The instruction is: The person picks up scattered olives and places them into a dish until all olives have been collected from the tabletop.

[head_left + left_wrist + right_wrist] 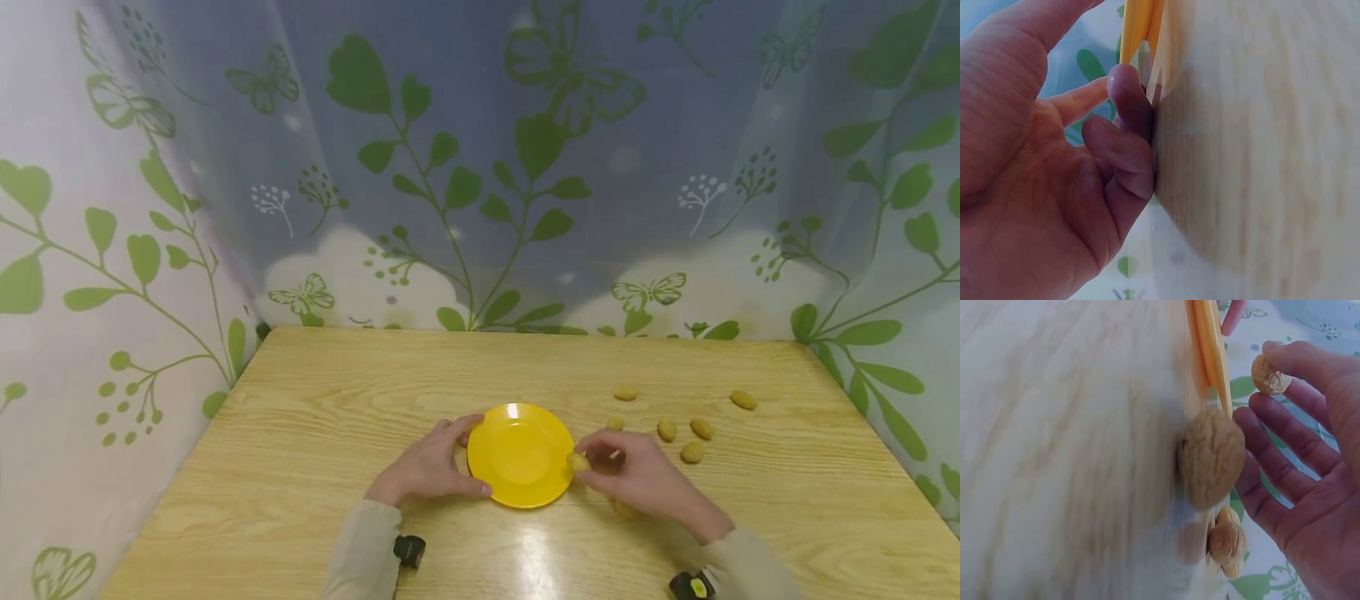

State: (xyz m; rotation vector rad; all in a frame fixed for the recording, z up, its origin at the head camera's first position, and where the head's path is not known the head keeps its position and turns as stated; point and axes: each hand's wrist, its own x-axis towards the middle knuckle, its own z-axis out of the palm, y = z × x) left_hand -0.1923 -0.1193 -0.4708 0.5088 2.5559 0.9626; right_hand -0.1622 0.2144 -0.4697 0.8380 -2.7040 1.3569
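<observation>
A round yellow plate (522, 457) lies on the wooden table. My left hand (429, 467) holds its left side, thumb at the near rim and forefinger at the far rim. In the left wrist view the other fingers curl beside the plate's edge (1141, 25), against the tabletop. My right hand (647, 477) pinches a walnut (1270, 376) between thumb and fingertips, at the plate's right rim. Below that hand, in the right wrist view, another walnut (1211, 459) sits on the table, partly hidden from the head view. Nothing lies on the plate.
Several nuts in their shells lie scattered right of the plate, among them a round one (692, 452), an oval one (701, 428) and a longer one (743, 400). A patterned curtain (480, 167) hangs behind the table's far edge.
</observation>
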